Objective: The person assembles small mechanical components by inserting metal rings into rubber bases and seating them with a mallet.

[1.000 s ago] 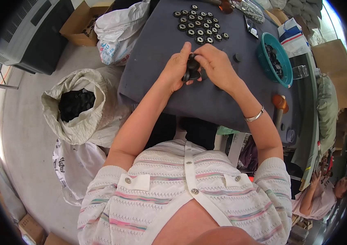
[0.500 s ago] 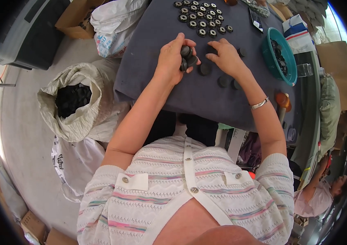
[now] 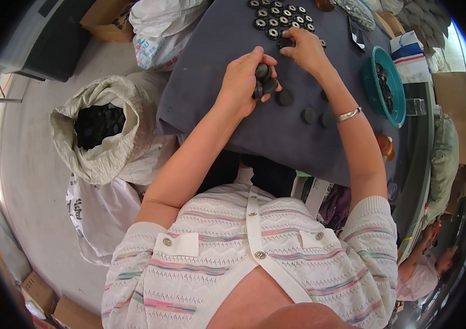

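My left hand [image 3: 240,80] is closed around several thick black discs [image 3: 266,85], held above the grey cloth. Farther forward, my right hand [image 3: 305,49] pinches a single black disc [image 3: 285,43] between thumb and fingers. That disc is at the near edge of a cluster of black discs with metal rings in their centres [image 3: 273,33]; whether it touches one of them I cannot tell. Part of the cluster is hidden behind my right hand. Loose plain discs [image 3: 308,115] lie on the cloth nearer to me, one partly behind my right forearm.
A grey cloth [image 3: 200,98] covers the table. At its right stand a teal basin [image 3: 367,82] of small dark parts and a clear jar [image 3: 417,107]. An open white sack [image 3: 128,118] of black pieces stands left on the floor. Another person [image 3: 422,274] is at far right.
My right hand has moved forward from among the loose discs to the ringed cluster, now pinching a disc there. My left hand keeps its handful. The whole view has shifted slightly.
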`<state>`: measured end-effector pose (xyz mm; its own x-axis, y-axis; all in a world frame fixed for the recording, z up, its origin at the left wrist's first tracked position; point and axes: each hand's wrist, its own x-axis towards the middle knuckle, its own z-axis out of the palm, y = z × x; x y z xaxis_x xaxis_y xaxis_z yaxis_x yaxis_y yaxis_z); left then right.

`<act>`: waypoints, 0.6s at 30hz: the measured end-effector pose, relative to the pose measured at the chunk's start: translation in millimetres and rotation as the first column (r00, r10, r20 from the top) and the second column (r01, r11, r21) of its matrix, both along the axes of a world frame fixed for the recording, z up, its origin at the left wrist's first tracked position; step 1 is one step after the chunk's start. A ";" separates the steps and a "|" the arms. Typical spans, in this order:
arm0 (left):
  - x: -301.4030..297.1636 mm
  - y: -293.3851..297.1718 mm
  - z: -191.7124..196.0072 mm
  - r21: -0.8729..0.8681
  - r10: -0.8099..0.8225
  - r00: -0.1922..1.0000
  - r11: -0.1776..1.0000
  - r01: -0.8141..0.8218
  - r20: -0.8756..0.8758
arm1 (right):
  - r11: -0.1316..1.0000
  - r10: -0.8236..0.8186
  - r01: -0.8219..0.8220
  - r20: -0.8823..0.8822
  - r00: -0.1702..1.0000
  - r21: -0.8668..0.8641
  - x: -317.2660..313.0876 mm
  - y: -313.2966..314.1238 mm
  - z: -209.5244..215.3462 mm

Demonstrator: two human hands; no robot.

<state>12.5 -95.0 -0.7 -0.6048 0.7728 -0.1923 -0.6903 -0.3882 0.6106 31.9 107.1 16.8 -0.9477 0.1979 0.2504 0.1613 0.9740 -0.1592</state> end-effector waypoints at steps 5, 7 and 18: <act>-1.6 -1.1 0.0 -0.016 -0.007 1.000 1.000 0.007 0.016 | 0.981 -0.073 0.109 0.215 0.974 -0.161 -4.2 -12.0 17.2; -1.3 -2.2 0.3 -0.015 0.000 1.000 1.000 0.000 0.020 | 0.975 -0.069 0.120 0.256 0.964 -0.187 1.7 -19.1 17.9; -1.5 -0.8 -1.7 0.011 -0.002 1.000 1.000 0.002 0.024 | 0.902 -0.044 0.125 0.200 0.979 -0.413 11.3 -21.4 15.0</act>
